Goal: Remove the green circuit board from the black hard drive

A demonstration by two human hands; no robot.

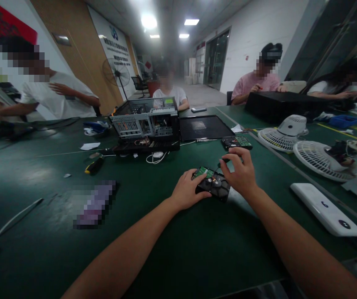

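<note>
A hard drive [217, 187] lies on the green table in front of me, its green circuit board [204, 172] showing along the far side. My left hand [187, 191] is closed around the drive's left end, thumb on the near edge and fingers over the board. Above the drive's right part, my right hand [240, 171] pinches a small screwdriver [218, 166] with a thin shaft slanting down to the drive. Most of its handle is hidden by the fingers. Just beyond that hand rests a second hard drive [237, 143], circuit board up.
An opened computer case [147, 124] stands ahead, with its black side panel [206, 128] to the right. A yellow-black screwdriver [94, 164] and a phone [96, 204] lie left. White fan parts [278, 137] and a white power bank [326, 209] lie right. Several people sit around the table.
</note>
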